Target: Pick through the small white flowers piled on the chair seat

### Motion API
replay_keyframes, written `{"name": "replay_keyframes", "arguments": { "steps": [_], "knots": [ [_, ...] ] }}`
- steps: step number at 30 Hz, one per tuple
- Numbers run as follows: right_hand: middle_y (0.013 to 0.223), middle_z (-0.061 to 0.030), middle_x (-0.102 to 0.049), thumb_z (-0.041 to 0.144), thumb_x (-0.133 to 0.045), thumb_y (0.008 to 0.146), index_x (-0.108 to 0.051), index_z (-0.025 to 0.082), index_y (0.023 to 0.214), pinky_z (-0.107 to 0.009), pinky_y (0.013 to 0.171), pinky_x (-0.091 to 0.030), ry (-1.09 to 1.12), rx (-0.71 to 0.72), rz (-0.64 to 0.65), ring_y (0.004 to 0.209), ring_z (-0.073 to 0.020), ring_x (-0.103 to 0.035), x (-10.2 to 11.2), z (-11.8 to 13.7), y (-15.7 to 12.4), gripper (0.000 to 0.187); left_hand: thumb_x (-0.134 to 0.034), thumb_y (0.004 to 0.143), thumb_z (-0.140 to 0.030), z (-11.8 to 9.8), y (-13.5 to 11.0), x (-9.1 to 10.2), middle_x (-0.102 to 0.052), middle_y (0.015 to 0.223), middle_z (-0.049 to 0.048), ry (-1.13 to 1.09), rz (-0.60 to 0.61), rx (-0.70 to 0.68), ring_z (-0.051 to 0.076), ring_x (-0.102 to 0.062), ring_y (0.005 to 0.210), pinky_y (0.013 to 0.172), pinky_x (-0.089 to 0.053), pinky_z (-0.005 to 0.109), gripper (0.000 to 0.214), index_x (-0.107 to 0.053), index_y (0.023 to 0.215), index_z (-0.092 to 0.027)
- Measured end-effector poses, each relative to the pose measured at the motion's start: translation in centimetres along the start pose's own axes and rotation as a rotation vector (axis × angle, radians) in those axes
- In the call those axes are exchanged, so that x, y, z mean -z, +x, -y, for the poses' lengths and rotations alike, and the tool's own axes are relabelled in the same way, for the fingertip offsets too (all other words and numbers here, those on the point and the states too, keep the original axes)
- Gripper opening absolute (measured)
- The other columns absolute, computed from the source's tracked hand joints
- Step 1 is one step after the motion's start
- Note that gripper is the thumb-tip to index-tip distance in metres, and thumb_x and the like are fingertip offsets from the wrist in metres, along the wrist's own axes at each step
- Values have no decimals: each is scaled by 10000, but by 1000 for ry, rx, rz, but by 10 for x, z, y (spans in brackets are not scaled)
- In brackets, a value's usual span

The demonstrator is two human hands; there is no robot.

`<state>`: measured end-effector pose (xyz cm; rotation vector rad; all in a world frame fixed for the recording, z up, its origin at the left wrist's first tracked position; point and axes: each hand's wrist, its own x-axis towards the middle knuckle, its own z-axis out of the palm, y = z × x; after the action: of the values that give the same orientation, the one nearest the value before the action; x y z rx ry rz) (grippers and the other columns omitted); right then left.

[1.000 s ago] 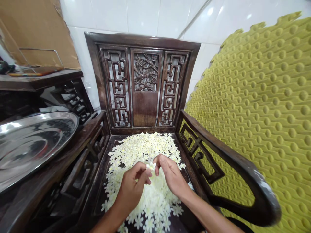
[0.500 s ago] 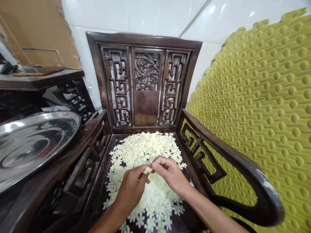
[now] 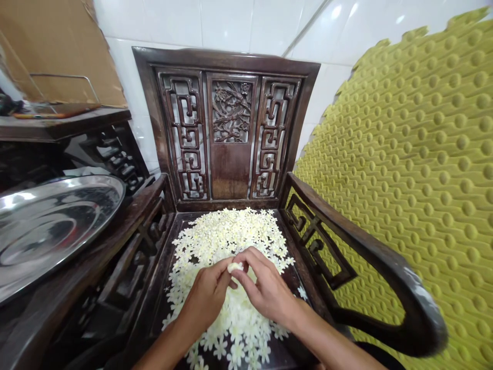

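While your left hand and right hand meet above the chair seat, a white flower sits between their fingertips, its petals bunched and partly covered, so its exact shape is hard to make out. Your left hand comes in from eight o'clock, its grip pinching the flower between thumb and forefinger, with the contact itself mostly hidden. Your right hand reaches in from four o'clock, thumb and forefinger curled around the flower; I cannot tell whether that grip presses on it or merely touches.

Loose blossoms carpet the seat beneath, from twelve o'clock down to six, where the lower frame edge crops them; your hands and forearms hide many, and those just below your fingers blur together. Toward nine o'clock, a metal tray is cut off by the frame. At ten, a dark wooden surface carries items too indistinct to name. A yellow bumpy mat runs out of view toward two.
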<state>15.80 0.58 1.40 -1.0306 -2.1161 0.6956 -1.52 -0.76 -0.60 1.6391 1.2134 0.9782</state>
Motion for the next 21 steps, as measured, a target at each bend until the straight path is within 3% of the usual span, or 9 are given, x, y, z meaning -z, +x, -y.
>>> {"name": "replay_keyframes", "arguments": {
  "steps": [7, 11, 21],
  "knots": [
    [856, -39, -546, 226, -355, 1041, -494, 201, 905, -345, 773, -387, -191, 52, -20, 798, -191, -499, -1, -4, -1, 196, -547, 946, -311, -8, -3, 1, -741, 857, 33, 101, -119, -104, 183, -696, 733, 698, -501, 256, 226, -716, 1073, -232],
    [801, -24, -545, 238, -326, 1047, -475, 204, 824, -347, 767, -345, -285, 51, -27, 757, -181, -489, -1, -5, -1, 270, -553, 943, -307, -13, -4, -2, -706, 748, 15, 21, -53, -84, 180, -687, 703, 647, -492, 241, 200, -730, 961, -215],
    [663, -3, -498, 321, -271, 1066, -461, 201, 693, -338, 716, -308, -297, 85, -90, 649, -161, -460, 0, -11, 3, 435, -544, 944, -370, -15, -4, -6, -701, 689, 27, -140, 18, -9, 187, -689, 682, 637, -514, 257, 277, -742, 925, -177]
  ]
}}
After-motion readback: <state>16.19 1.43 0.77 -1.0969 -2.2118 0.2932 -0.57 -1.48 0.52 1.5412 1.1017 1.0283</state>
